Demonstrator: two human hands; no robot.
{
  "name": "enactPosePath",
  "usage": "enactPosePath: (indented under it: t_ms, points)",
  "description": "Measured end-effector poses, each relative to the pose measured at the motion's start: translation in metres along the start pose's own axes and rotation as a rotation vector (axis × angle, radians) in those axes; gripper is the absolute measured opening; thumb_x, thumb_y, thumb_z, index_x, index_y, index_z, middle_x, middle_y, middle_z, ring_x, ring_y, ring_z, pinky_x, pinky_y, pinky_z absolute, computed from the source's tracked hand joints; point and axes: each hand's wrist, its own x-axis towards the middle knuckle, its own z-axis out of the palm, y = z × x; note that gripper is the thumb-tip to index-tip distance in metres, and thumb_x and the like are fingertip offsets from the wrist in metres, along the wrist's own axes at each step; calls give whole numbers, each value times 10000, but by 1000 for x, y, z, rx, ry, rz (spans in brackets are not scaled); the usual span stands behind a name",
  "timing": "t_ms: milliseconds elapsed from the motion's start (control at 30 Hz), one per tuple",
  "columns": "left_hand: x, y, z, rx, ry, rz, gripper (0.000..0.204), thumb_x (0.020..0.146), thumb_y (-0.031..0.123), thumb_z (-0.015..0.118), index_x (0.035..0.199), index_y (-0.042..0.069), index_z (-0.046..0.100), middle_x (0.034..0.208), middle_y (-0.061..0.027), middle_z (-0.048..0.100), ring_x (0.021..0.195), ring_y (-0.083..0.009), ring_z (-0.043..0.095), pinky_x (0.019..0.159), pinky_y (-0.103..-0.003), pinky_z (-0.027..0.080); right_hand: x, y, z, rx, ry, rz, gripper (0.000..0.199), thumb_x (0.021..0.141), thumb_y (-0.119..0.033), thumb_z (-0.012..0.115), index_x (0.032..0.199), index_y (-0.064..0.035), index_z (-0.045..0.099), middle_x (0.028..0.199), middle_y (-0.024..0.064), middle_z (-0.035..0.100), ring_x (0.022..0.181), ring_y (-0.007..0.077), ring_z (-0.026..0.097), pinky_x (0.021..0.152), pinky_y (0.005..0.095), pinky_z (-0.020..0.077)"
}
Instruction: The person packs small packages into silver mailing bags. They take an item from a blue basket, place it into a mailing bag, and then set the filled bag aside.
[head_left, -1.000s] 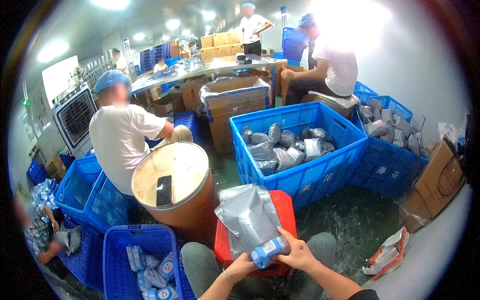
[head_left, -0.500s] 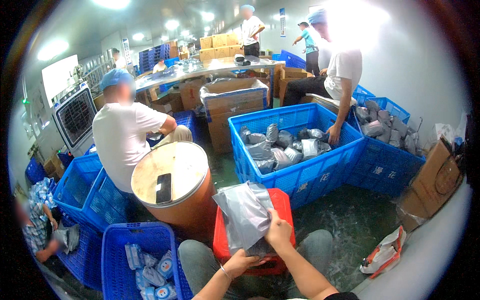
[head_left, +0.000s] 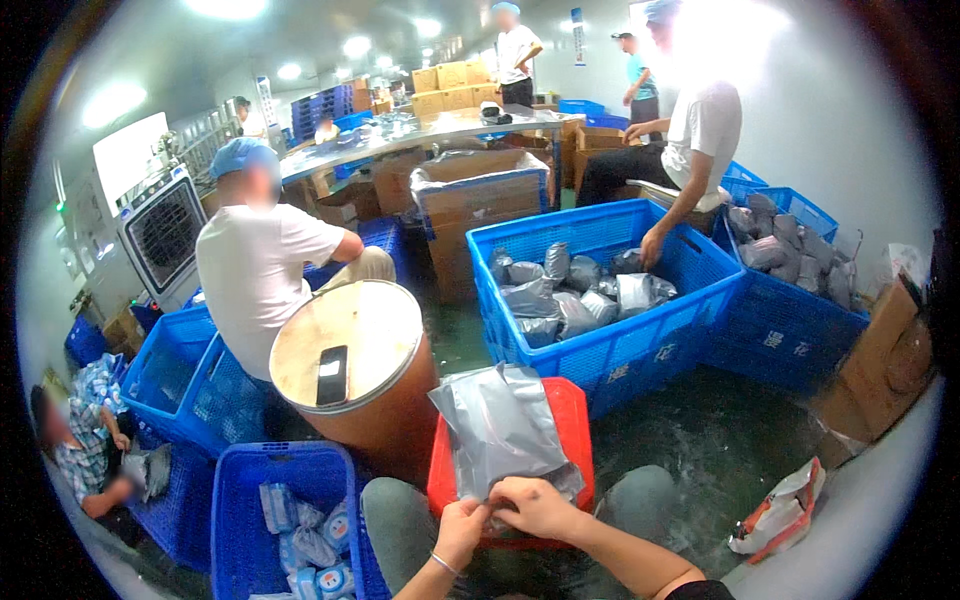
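Observation:
Several grey plastic mailing bags (head_left: 510,428), apparently a flat stack, lie on a red plastic stool (head_left: 572,415) between my knees. My left hand (head_left: 462,532) is closed at the near edge of the bags, thumb and fingers pinching the plastic. Beside it, my right hand (head_left: 537,508) lies over the same edge with its fingers bent in and pressed on the plastic. The fingertips of both hands meet there and are partly hidden. A bracelet circles my left wrist.
To the left, a blue basket (head_left: 228,505) holds white-and-blue packs (head_left: 312,545). A phone (head_left: 332,375) lies on a round drum (head_left: 290,345). Ahead, a large blue crate (head_left: 620,345) holds grey parcels (head_left: 575,315); a seated co-worker's hand (head_left: 652,248) reaches in. Another co-worker (head_left: 250,270) sits beyond the drum.
My right hand has come down from the middle of the bags to their near edge, beside my left. The bags lie flatter on the stool. The view has shifted slightly.

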Motion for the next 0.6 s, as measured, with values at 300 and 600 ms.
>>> enactPosePath:
  t_ms: [300,600]
  points:
    - [-6,10,0,275,-43,18,234,981,162,549,861,-8,655,753,2,605,647,-107,577,638,-295,558,-8,17,9,-34,-226,28,148,816,-166,637,907,-51,613,890,164,658,881,368,647,772,453,517]
    - [-12,8,5,66,-6,-58,276,1014,191,508,907,-15,657,849,-44,663,723,-126,643,682,-330,593,-25,12,14,4,-117,62,158,859,-176,626,954,-54,594,950,175,630,870,392,635,760,471,519]
